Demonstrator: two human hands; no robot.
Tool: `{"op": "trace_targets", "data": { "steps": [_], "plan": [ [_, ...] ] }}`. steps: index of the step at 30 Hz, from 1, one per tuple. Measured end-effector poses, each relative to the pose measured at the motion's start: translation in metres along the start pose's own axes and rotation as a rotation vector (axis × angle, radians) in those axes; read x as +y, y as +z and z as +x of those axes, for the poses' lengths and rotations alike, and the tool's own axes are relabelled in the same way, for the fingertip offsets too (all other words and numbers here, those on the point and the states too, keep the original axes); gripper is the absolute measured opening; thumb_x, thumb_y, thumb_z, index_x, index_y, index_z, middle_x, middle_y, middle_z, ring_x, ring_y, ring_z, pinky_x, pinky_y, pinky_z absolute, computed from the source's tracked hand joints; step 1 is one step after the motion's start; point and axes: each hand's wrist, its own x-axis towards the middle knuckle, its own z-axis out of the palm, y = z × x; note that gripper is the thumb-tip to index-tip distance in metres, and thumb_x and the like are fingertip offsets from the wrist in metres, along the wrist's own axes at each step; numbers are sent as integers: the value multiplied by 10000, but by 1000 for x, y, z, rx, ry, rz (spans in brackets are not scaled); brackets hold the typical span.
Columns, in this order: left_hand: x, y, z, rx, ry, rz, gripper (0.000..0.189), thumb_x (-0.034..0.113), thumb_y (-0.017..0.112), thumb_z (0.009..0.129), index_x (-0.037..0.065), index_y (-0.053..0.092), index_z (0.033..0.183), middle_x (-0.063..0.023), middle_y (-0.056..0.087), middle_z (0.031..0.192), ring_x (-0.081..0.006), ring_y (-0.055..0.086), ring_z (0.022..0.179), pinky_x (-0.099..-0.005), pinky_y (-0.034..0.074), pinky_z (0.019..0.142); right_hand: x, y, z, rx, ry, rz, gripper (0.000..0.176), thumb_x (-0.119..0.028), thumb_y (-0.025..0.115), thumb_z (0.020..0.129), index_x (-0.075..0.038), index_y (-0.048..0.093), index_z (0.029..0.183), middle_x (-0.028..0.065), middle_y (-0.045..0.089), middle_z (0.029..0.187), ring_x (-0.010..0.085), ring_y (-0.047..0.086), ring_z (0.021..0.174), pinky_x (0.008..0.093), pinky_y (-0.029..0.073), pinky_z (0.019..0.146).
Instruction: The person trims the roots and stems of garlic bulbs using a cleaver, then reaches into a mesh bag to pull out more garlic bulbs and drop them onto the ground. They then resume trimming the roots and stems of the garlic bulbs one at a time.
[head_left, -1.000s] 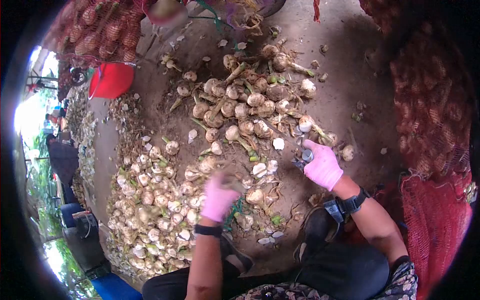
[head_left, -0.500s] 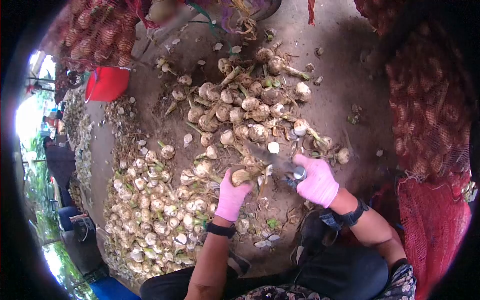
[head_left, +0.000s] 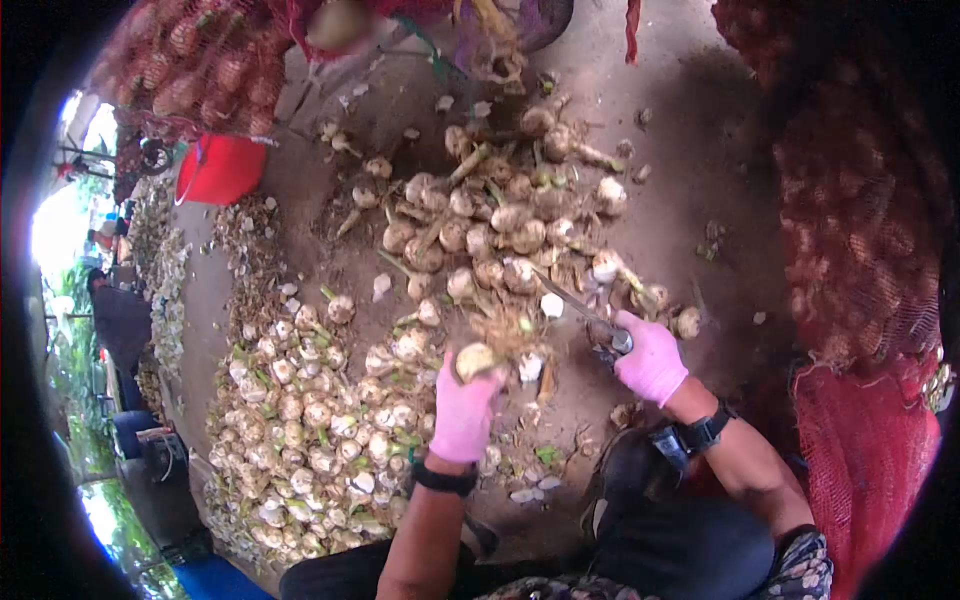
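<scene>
My left hand (head_left: 464,418), in a pink glove, is closed around a garlic bulb (head_left: 475,361) above the ground; hand and bulb are slightly blurred. In my gloved right hand (head_left: 650,362) is a knife (head_left: 577,306), its blade pointing up and to the left, apart from the bulb. Just beyond the held bulb lie dry roots and scraps (head_left: 512,328). Past them spreads a heap of dirty garlic bulbs (head_left: 508,217), several with long stems. To the left of my left hand is a broad pile of paler, short-stemmed garlic bulbs (head_left: 300,412).
Red mesh sacks of garlic stand at the right (head_left: 850,230) and upper left (head_left: 205,75). A red bucket (head_left: 222,170) sits at the left back. Another person's dark clothing (head_left: 122,325) shows at the far left. My knees and shoes are close below my hands.
The knife has swung away from the bulb to the right, and its blade now shows clearly. My left hand still holds the bulb, which now shows a paler face.
</scene>
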Motion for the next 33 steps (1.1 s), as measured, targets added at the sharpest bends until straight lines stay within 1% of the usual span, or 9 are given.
{"op": "trace_targets", "data": {
  "steps": [1,4,6,11,17,19,22,26,33],
  "plan": [
    [-16,-18,10,-165,273,301,531,-15,605,769,0,420,1267,-85,547,1137,-161,560,1033,-279,490,853,-4,3,-5,-12,8,2,268,-159,608,734,-133,609,1000,188,637,764,378,626,745,456,500,671],
    [-11,-17,18,-140,198,233,540,37,668,741,16,455,1237,-79,552,1125,-161,553,1033,-289,481,862,-15,3,-6,2,-82,42,293,-150,616,726,-126,610,1018,184,641,766,373,629,757,456,498,680],
    [1,-11,17,-109,407,430,597,40,730,682,20,472,1220,-73,554,1114,-155,552,1020,-288,470,873,-8,11,-1,-70,-74,-69,320,-146,629,712,-105,606,1029,185,648,786,369,631,790,452,499,700],
    [26,-8,9,-15,418,532,666,-4,772,601,8,483,1201,-80,576,1076,-143,569,986,-282,459,887,-12,12,-1,-198,-11,-198,321,-129,633,698,-99,602,1017,173,655,820,368,632,797,449,500,701],
    [33,-3,9,31,658,962,658,18,791,544,15,519,1143,-96,596,1032,-189,591,950,-305,474,866,-50,-12,-8,-59,-231,-45,236,-103,617,685,-89,570,917,167,624,774,375,620,762,453,490,666],
    [17,-16,13,-115,415,522,725,80,805,494,49,507,1154,-118,533,1085,-255,538,985,-344,440,888,-70,-23,-14,-34,-382,-31,241,-97,627,658,-95,560,889,146,611,790,357,618,753,439,488,634],
    [22,-11,9,-56,946,1180,669,133,782,589,28,490,1182,-123,542,1084,-303,523,1033,-389,417,933,-76,-20,-15,-47,-488,-82,250,-109,641,656,-103,548,888,124,602,792,345,619,744,441,485,624],
    [30,11,-3,-181,620,871,674,143,794,641,32,465,1218,-114,537,1130,-213,532,1068,-339,435,931,-79,-17,-19,-48,-556,-135,332,-112,665,599,-101,530,902,107,563,749,346,594,696,452,455,590],
    [19,17,-10,-182,621,826,683,48,757,678,52,403,1262,-70,527,1107,-159,545,1007,-284,460,886,-75,-11,-26,-157,-514,-162,363,-124,675,596,-102,506,917,101,553,758,341,596,714,449,460,604]
  ]
}}
